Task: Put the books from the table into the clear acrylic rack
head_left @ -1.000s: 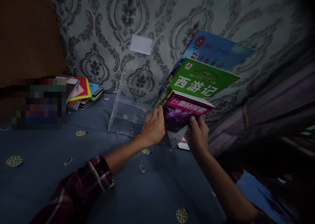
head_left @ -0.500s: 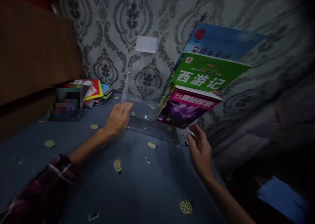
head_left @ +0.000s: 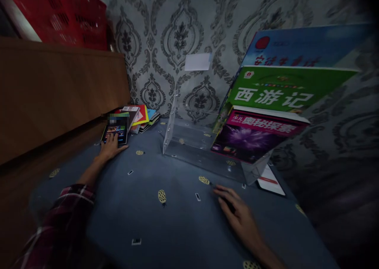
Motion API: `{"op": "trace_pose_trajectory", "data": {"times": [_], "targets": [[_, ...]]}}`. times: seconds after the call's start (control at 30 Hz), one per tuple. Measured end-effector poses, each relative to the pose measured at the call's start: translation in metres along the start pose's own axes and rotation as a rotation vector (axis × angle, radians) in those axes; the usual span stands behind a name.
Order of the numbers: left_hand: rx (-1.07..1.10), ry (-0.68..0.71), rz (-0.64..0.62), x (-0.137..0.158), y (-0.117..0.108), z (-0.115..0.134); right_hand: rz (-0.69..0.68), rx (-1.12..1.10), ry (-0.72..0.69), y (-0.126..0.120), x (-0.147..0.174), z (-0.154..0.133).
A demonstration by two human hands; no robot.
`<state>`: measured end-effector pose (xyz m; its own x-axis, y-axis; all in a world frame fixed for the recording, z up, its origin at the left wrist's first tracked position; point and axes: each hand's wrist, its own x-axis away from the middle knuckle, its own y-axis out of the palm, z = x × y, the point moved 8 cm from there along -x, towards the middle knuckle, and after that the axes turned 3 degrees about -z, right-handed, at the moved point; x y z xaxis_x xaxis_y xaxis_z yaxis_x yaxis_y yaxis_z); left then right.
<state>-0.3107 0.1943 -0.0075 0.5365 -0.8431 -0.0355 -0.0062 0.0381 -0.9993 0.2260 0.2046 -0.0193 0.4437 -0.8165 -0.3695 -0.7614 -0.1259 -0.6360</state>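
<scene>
My left hand (head_left: 109, 146) rests with spread fingers on the lower part of a dark-covered book (head_left: 121, 133), at the front of a book pile. Over the cloth in front of a clear acrylic book rack (head_left: 189, 154) is my right hand (head_left: 238, 212), fingers loosely bent and apart, holding nothing. Three books lean in tiers on the rack's right side: a purple and pink one (head_left: 251, 137) in front, a green one (head_left: 275, 89) behind it, and a blue one (head_left: 299, 44) at the back. The rack's left side holds no book.
More books, with a red and yellow one (head_left: 143, 113), lie in the pile. A wooden cabinet (head_left: 65, 91) bearing a red basket (head_left: 68, 20) stands at left. A phone or tablet with a white screen (head_left: 272, 182) lies by the rack's right end. Patterned wallpaper (head_left: 180, 20) is behind.
My left hand has left the rack's left end and moved left onto the dark book. My right hand has come away from the rack's right corner toward me. The view has turned left.
</scene>
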Motion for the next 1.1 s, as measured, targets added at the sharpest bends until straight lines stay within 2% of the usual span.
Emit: {"op": "trace_pose_trajectory", "data": {"times": [0.17,0.27,0.5,0.6,0.87,1.1], "targets": [[-0.126,0.072,0.097,0.007,-0.007,0.009,-0.033,-0.002,0.002,0.004,0.0,0.0],[-0.169,0.09,0.101,0.008,-0.013,0.016,-0.038,-0.009,0.003,0.004,-0.001,0.0],[-0.163,-0.104,0.061,0.004,-0.022,0.032,-0.064,-0.01,-0.008,0.008,0.0,0.002],[-0.208,-0.12,0.055,0.003,-0.022,0.04,-0.061,0.004,-0.014,0.009,0.0,0.002],[-0.276,0.01,0.029,0.024,-0.02,0.051,-0.069,0.005,-0.044,0.008,0.001,0.0],[-0.318,0.094,-0.048,0.05,-0.013,0.066,-0.091,0.004,-0.049,0.009,0.001,-0.002]]}}
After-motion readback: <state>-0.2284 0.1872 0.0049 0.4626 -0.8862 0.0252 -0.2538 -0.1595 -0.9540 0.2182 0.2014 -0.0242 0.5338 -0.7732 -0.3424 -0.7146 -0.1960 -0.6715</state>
